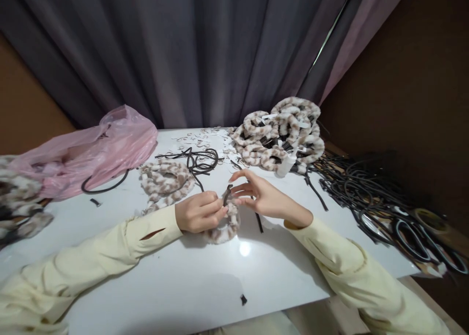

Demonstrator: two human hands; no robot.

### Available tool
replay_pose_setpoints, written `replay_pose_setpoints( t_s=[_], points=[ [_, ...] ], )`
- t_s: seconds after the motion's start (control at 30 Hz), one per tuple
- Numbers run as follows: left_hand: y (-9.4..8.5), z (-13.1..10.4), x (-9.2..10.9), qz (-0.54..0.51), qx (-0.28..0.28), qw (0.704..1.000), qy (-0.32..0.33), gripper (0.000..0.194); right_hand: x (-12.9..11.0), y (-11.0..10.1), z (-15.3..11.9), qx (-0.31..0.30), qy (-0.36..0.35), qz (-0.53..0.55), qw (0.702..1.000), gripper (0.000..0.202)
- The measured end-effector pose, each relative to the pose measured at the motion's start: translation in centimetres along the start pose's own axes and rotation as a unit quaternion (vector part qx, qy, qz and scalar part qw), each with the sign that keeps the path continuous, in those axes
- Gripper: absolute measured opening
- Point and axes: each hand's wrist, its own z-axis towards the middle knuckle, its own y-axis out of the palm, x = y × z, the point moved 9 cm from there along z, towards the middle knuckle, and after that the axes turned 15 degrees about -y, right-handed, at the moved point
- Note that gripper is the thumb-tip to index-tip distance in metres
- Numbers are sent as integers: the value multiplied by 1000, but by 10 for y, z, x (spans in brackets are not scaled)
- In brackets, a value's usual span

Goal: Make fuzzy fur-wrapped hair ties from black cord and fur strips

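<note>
My left hand [200,212] pinches a short dark cord end [227,194] that points upward, beside a fuzzy white-and-brown plush ring [223,234]. The ring rests on the white table under both hands, partly hidden by my fingers. To the right of the cord tip, my right hand [262,194] has its fingers spread and curved toward it. Whether its fingertips touch the cord is hard to make out. Behind my left hand lies another spotted plush ring [166,181]. A loose black cord [259,221] runs under my right hand.
A heap of plush rings [282,130] sits at the back right by a white bottle [287,164]. Many black cords [359,188] and scissors [410,240] lie at right. A pink plastic bag [95,149] is at left, a cord coil [203,160] at back, a black scrap [244,300] in front.
</note>
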Motion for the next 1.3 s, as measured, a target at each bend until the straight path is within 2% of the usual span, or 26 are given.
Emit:
replay_pose_setpoints(
  t_s=[0.07, 0.1, 0.13, 0.17, 0.23, 0.3, 0.37, 0.43, 0.5, 0.6, 0.67, 0.77, 0.83, 0.93, 1.17, 1.3],
  points=[
    [-2, 1, 2, 1, 5, 1000, 13, 6, -12, -21, -2, 111, -42, -75, 990, 21],
    [-3, 2, 3, 0, 7, 1000, 16, 6, -20, -27, -4, 143, -62, -125, 980, 16],
    [-4, 2, 3, -1, 10, 1000, 19, 6, -27, -28, -4, 142, -74, -166, 973, 12],
    [-5, 3, 4, -1, 13, 1000, 20, 7, -32, -24, -3, 111, -76, -193, 972, 14],
    [-6, 2, 4, -5, 17, 1000, 21, 7, -34, -8, -1, -2, -66, -194, 979, 17],
    [-6, 1, 4, -11, 16, 1000, 21, 7, -32, 10, -4, -122, -51, -149, 980, 21],
    [-4, -2, 4, -16, 10, 1000, 20, 6, -26, 21, -8, -188, -33, -92, 977, 27],
    [-4, -7, 5, -17, 18, 999, 25, 6, -17, 27, -11, -203, -4, -34, 979, 26],
    [-4, -10, 4, -15, 27, 999, 22, 8, -8, 29, -12, -185, 26, 21, 982, 23],
    [2, -13, -1, -7, -12, 1000, -4, 11, -1, 38, -14, -195, 59, 87, 975, 12],
    [5, -14, -5, -4, -36, 999, -21, 12, 0, 39, -14, -200, 64, 77, 975, 12],
    [0, -11, -13, -9, -9, 998, -65, 15, -3, 29, -8, -150, 38, 1, 988, 16],
    [-2, -8, -18, -5, 13, 995, -101, 17, -10, 21, -2, -99, -11, -49, 994, 13],
    [-1, -4, -22, 2, 23, 988, -150, 15, -24, 17, 0, -47, -105, -121, 986, 13],
    [1, -1, -28, -17, 34, 970, -238, 12, -39, 26, -8, 17, -222, -302, 927, 17],
    [1, -2, -35, -56, 50, 950, -302, 8, -40, 33, -8, 31, -249, -405, 879, 19]
  ],
)
